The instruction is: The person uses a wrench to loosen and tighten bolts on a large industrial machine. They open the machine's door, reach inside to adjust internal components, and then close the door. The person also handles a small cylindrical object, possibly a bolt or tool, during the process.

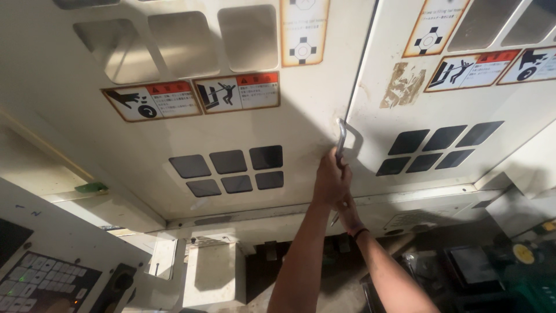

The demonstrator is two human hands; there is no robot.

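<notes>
At the near left edge, a keypad [40,284] is cut off by the frame, and the dark space below the machine is hard to make out. Two forearms are raised from the near centre. The left hand [331,181] is closed around the lower end of a metal door handle [341,138]. The right hand [349,213], with a dark band at its wrist, is largely hidden behind the left; its grip cannot be told. The handle is fixed at the seam between two cream panels [255,124]. Farther up, two groups of six dark squares and four warning stickers are counted.
</notes>
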